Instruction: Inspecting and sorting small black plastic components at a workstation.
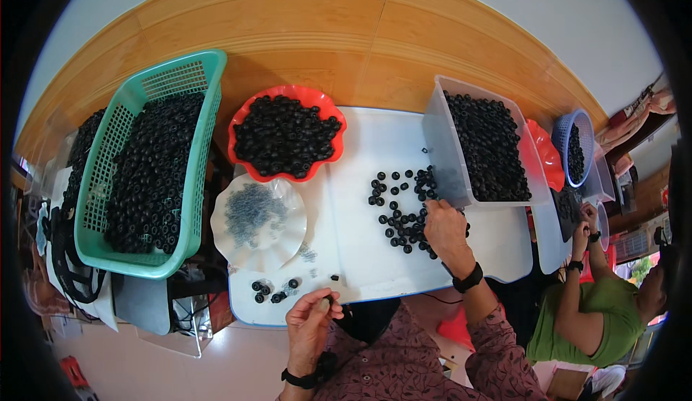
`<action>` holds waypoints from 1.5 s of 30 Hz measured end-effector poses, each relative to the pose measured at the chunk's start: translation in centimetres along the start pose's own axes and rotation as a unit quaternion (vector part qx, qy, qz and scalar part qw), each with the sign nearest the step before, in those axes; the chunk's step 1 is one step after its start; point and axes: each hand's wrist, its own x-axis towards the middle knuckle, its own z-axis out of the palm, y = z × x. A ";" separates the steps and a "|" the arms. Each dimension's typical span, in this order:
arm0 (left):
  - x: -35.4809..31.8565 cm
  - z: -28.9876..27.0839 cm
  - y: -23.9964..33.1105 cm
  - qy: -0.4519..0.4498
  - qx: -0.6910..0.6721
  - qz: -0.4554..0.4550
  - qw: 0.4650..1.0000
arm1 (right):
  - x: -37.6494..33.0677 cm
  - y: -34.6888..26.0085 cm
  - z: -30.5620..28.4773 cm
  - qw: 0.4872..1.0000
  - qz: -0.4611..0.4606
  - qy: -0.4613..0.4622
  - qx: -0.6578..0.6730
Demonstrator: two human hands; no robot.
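My left hand [310, 322] is at the table's front edge, thumb and fingers pinched on a small black ring-shaped piece [330, 300], mostly covered by the fingertips. Further right, my right hand [445, 234] reaches down into loose black ring-shaped pieces [404, 222] scattered over the white table [364, 260]. Its fingers are curled together, and whatever lies between them is hidden. Near my left hand lie a few black pieces with clear bits [277, 296]. A white scalloped plate [285, 249] of small clear parts [252, 213] stands beyond them.
A red scalloped bowl [339, 145] full of black pieces stands at the back, a translucent bin [450, 148] of them at the right. At the far left is a loaded green basket [194, 221]. A person in green [591, 314] works at the right, beside a blue basket [559, 134].
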 end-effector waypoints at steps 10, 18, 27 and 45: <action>-0.1 -0.2 0.0 -0.009 -0.013 0.003 1.000 | 0.2 -0.3 -0.3 0.998 0.002 0.017 0.067; 0.0 0.0 0.0 -0.005 -0.004 0.003 1.000 | 0.6 0.2 0.3 0.997 0.027 -0.015 0.065; 0.0 -0.4 -0.2 -0.015 -0.013 0.011 1.000 | -0.4 0.7 0.2 0.992 -0.004 -0.003 0.122; -1.3 1.9 -0.3 -0.057 -0.005 0.023 0.998 | -7.8 -5.1 -4.6 0.779 0.079 -0.068 0.618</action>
